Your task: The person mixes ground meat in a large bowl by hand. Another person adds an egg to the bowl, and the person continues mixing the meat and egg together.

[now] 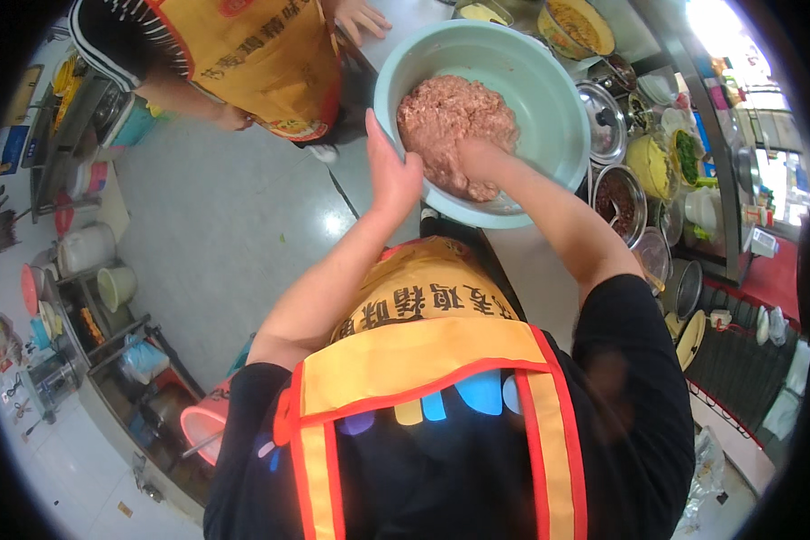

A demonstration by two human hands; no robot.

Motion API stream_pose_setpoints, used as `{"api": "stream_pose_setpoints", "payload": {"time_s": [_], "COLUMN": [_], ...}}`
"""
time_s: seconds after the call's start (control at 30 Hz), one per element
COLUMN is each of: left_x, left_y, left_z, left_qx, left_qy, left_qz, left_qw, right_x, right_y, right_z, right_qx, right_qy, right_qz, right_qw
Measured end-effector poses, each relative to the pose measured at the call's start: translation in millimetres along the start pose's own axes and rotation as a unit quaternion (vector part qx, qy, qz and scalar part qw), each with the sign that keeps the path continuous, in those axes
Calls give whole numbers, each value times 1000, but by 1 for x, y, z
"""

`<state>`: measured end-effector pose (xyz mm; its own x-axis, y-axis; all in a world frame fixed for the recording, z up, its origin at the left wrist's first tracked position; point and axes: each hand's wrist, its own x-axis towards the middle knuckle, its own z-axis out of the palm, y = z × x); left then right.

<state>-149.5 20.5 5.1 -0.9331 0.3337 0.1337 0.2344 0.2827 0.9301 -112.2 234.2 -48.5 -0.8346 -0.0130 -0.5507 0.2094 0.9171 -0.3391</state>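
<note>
A large pale green plastic basin stands tilted at the edge of the worktop, with a mound of raw minced meat on its left side. My right hand is pushed into the lower part of the meat; its fingers are buried and hidden. My left hand grips the basin's left rim, thumb and fingers spread along the wall.
Another person in a yellow apron stands at the upper left, one hand on the worktop. Right of the basin are a glass pot lid, a steel pot of dark red food and a bowl of chopped greens. A pink bucket stands lower left.
</note>
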Motion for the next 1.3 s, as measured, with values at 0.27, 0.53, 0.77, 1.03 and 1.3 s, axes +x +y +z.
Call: {"api": "stream_pose_setpoints", "payload": {"time_s": [0.27,0.53,0.77,1.03,1.3], "left_x": [19,22,27,33,35], "left_y": [-5,13,6,8,3], "left_z": [-3,0,-8,-7,-3], "left_qx": [-35,-92,-21,15,21], "left_qy": [35,67,40,27,51], "left_qz": [-102,-112,-86,-110,-83], "left_qw": [994,987,995,993,995], "right_x": [-83,-12,-117,0,-27], "right_y": [-24,-42,2,-30,-47], "right_z": [-52,34,-38,-67,-27], "right_qx": [37,134,-25,-50,-32], "right_qy": [-84,132,-130,361,6], "right_qz": [-21,-172,-107,-268,-317], "right_qw": [996,967,985,892,948]}}
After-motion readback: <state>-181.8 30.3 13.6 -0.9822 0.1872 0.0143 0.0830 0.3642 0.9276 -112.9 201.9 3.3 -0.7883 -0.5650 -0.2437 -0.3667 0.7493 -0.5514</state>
